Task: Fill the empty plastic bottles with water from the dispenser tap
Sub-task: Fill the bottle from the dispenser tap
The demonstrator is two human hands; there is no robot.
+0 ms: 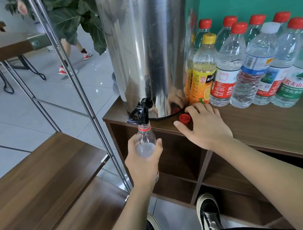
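Clear bottle (144,142) gripped by left hand (143,162) under tap (140,112); right hand (205,126) flat beside cap (184,118).

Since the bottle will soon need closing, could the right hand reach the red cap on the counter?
Probably yes: the right hand rests open on the counter beside the red cap, nothing between them.

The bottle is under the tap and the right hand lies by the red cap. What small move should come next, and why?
Probably the right hand should lift off the counter and press the black tap lever. The left hand holds the uncapped bottle with its mouth just under the spout, and the red cap already lies on the wooden counter, so only the water flow seems missing.
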